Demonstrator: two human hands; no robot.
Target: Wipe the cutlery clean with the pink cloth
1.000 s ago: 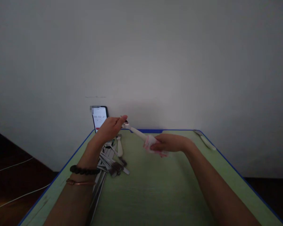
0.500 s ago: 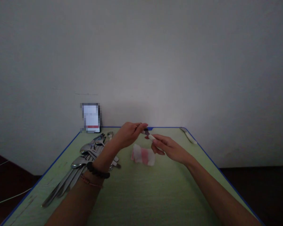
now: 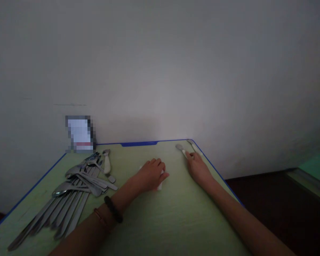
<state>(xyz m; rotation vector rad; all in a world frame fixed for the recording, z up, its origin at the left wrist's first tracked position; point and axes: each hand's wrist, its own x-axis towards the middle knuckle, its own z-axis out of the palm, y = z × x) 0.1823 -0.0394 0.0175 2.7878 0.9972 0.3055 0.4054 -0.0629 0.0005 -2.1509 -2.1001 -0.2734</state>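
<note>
My right hand (image 3: 198, 167) is closed around the white handle of a small spoon (image 3: 179, 147). The spoon's metal bowl points toward the far edge, low over the table or on it. Just right of it, by the far right corner, lies a white-handled fork (image 3: 194, 145), partly hidden behind my fingers. In the middle of the table my left hand (image 3: 150, 174), with curled fingers, is closed on a folded pink and white cloth (image 3: 160, 186). Most of the cloth is covered by the hand.
A heap of metal spoons and forks (image 3: 77, 185) covers the left side of the green table (image 3: 160, 227). Another white-handled spoon (image 3: 107, 163) lies at the heap's far end. A blurred phone-like screen (image 3: 81, 133) leans on the wall (image 3: 160, 71) at the far left.
My right hand has carried the spoon right, beside the fork. My left hand has come away from the spoon and down onto the cloth. The view has turned right.
</note>
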